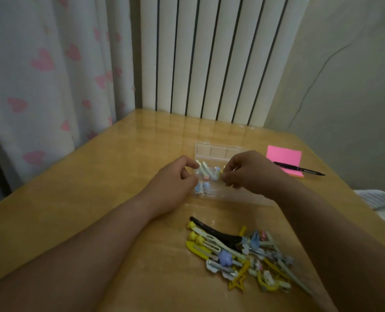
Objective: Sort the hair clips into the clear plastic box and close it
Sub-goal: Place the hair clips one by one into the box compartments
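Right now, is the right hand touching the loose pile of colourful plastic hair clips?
Apart. Head view: right hand is over the clear plastic box, bare tabletop between it and the clip pile.

At two o'clock on the wooden table [97,199] lies a pink note pad [283,156], a black pen [299,169] across it; at twelve, probably a radiator [209,64].

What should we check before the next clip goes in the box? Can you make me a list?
1. Lid open: ok. The clear plastic box has its lid up at the back.
2. Clip in hand: ok. The right hand pinches a yellow clip over the box.
3. Box held steady: cannot tell. The left hand curls at its left edge.
4. Room inside: cannot tell. The hands hide some compartments.
5. All sorted: not ok. A pile of hair clips lies on the table.
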